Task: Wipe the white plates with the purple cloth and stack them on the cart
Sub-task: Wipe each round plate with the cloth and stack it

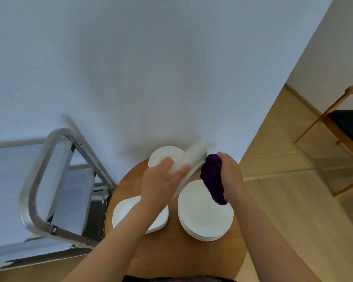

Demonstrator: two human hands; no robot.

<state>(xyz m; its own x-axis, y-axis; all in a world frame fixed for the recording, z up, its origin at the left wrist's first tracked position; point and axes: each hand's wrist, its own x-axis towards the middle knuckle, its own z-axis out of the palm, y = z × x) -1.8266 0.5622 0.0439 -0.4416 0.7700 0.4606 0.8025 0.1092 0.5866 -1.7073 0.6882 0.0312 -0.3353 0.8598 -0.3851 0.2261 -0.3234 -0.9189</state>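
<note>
Head view: one held plate [192,161], one purple cloth [213,178], three plate piles on table

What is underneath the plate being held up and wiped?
Under the tilted plate gripped by the left hand lie the round wooden table and the edge of a white plate stack. Behind it sits another white plate, partly hidden. The wiped face is not visible.

Plate stacks [205,216] crowd the round table [171,251], bare wood near its front edge, cart handle [39,180] rising just left, wall close behind.
</note>
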